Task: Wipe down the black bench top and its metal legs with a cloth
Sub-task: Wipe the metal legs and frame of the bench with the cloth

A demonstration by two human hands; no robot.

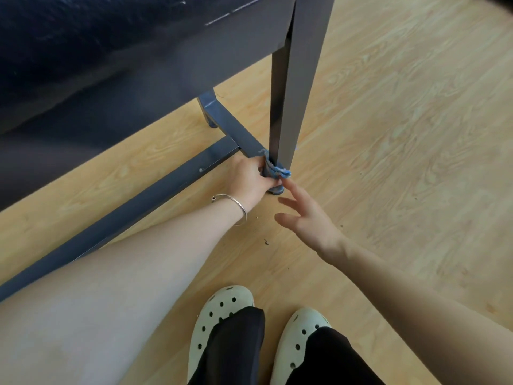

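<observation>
The left hand (249, 179) curls its fingers round the cloth (274, 170), bunched low on the near leg (291, 93); the right hand (308, 220) hovers just beside, fingers spread and empty. So bunched, the cloth could miss the leg's far faces or drag grit off the floor (402, 134)

The near metal leg (294, 79) ran out past the top edge, so its upper end went unseen. Left of it, the black bench top (97, 37) was blurred and cut off by the top and left edges. At that leg's base, the cloth (273, 169) hid the fingertips of the left hand (249, 182), and the two covered most of the leg's foot. Behind it, the far leg (209, 107) lay mostly hidden under the bench. Nearer than the leg, a few specks (266, 242) were too small to identify.
</observation>
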